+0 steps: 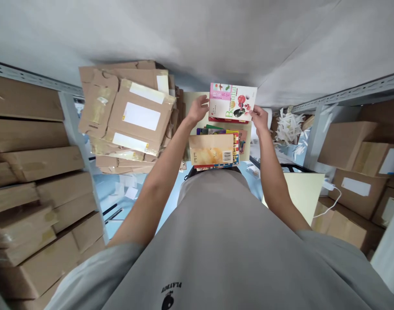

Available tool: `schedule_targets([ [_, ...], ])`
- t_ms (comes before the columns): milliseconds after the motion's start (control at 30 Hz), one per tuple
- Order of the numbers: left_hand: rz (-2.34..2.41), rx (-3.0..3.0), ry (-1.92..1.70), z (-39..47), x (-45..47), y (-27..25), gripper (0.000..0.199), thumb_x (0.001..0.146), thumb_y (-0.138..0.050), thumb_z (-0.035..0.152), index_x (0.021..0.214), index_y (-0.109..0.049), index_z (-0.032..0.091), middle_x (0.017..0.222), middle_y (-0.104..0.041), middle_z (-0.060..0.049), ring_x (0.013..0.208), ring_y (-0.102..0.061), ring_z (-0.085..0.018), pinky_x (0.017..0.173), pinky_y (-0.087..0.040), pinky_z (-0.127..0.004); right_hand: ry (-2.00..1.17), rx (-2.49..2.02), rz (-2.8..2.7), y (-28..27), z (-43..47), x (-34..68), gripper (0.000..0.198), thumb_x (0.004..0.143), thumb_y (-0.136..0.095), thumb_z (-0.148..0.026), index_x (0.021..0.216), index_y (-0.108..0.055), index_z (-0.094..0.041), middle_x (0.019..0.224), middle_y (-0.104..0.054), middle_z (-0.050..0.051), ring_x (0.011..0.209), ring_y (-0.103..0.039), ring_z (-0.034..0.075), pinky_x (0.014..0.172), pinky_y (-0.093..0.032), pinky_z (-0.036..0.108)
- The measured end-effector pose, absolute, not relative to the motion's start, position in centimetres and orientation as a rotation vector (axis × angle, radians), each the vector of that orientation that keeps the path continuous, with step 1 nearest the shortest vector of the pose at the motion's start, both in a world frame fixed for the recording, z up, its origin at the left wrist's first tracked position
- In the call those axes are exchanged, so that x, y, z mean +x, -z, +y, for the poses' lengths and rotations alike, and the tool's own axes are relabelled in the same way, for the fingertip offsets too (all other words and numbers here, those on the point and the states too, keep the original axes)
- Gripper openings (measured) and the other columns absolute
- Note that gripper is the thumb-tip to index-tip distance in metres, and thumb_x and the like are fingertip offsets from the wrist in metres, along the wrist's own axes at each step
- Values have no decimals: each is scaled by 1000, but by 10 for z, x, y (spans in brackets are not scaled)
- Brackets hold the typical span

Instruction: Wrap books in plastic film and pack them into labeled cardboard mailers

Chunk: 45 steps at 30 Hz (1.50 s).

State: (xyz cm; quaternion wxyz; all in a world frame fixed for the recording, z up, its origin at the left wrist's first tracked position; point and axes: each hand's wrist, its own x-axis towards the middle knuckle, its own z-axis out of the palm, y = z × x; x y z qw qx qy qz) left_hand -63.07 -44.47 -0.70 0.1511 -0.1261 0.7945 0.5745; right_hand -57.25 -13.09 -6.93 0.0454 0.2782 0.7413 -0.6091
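A thin book with a white and pink cover (234,101), with pictures of fruit and vegetables on it, lies over a red book (231,121) at the back of a pale board (245,150). My right hand (260,119) pinches the white and pink book at its lower right corner. At the book's left edge is my left hand (198,109), fingers bent and apart, not visibly gripping it. Closer to my body, a tan book (211,150) with a barcode rests face down on a pile of colourful books (236,146).
Left of the board rises a tall pile of flattened cardboard boxes (140,116). Shelves on both sides hold brown cartons (48,163). Shredded white paper (289,125) sits at the right, near a pale panel (302,193) and a white cable (337,198). A grey wall (197,38) stands behind.
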Motion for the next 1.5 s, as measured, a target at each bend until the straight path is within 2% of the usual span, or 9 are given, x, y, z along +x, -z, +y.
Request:
schedule_targets([
  [100, 2237, -312, -1617, -462, -619, 3, 47, 100, -92, 55, 128, -76, 20, 147, -80, -16, 154, -67, -33, 145, -38, -73, 1726, 843, 2311, 74, -128, -562, 52, 85, -92, -58, 117, -88, -18, 137, -89, 19, 133, -83, 38, 129, -62, 62],
  [233, 2347, -300, -1599, -512, -569, -16, 65, 101, -86, 71, 139, -76, 19, 155, -77, -21, 157, -68, -39, 142, -47, -65, 1700, 747, 2457, 40, -131, -509, 65, 89, -86, -78, 119, -87, -21, 137, -89, 19, 130, -83, 37, 126, -65, 58],
  [400, 2462, -517, -1495, -539, -460, -44, 81, 92, -89, 83, 136, -80, 16, 135, -85, -21, 116, -84, -33, 108, -70, -49, 1629, 554, 2395, -24, -169, -426, 76, 100, -70, -92, 119, -87, -21, 118, -89, 15, 105, -83, 30, 105, -71, 45],
  [567, 2379, -680, -1512, -519, -414, -49, 73, 88, -85, 84, 112, -87, 15, 106, -86, -14, 90, -78, -26, 84, -64, -36, 1355, 504, 2526, -41, -207, -398, 62, 104, -75, -76, 134, -86, -23, 132, -83, 18, 99, -80, 31, 107, -69, 52],
  [800, 2437, -766, -1674, -519, -431, -68, 68, 86, -88, 82, 108, -89, 17, 103, -85, -9, 100, -79, -27, 92, -66, -38, 1161, 399, 2660, -45, -219, -411, 48, 111, -71, -49, 150, -81, -21, 150, -79, 22, 137, -78, 41, 122, -65, 59],
  [1033, 2231, -158, -1859, -531, -467, -132, 67, 86, -96, 85, 106, -95, 21, 101, -87, -9, 90, -78, -24, 79, -65, -35, 1514, 208, 2693, -128, -217, -415, 61, 105, -85, -67, 154, -81, -32, 162, -77, 13, 157, -69, 39, 142, -51, 61],
  [1133, 2055, 223, -1817, -519, -491, -157, 60, 90, -96, 81, 104, -97, 23, 101, -88, -10, 91, -80, -24, 79, -67, -36, 1617, 227, 2506, -165, -222, -400, 67, 91, -101, -68, 148, -86, -36, 152, -84, 7, 147, -77, 40, 134, -59, 57],
  [1300, 1732, 448, -1745, -475, -514, -160, 63, 94, -96, 79, 120, -94, 21, 114, -90, -12, 110, -87, -32, 98, -74, -47, 1804, 707, 2342, -182, -239, -338, 58, 99, -88, -80, 125, -90, -28, 119, -92, 6, 111, -87, 34, 105, -72, 50],
  [1500, 1420, 445, -1685, -427, -473, -116, 82, 101, -83, 87, 154, -78, 25, 143, -86, -18, 141, -83, -39, 114, -73, -60, 2083, 1583, 2242, -180, -265, -251, 61, 92, -92, -86, 120, -84, -32, 122, -92, 7, 117, -87, 33, 102, -76, 50],
])
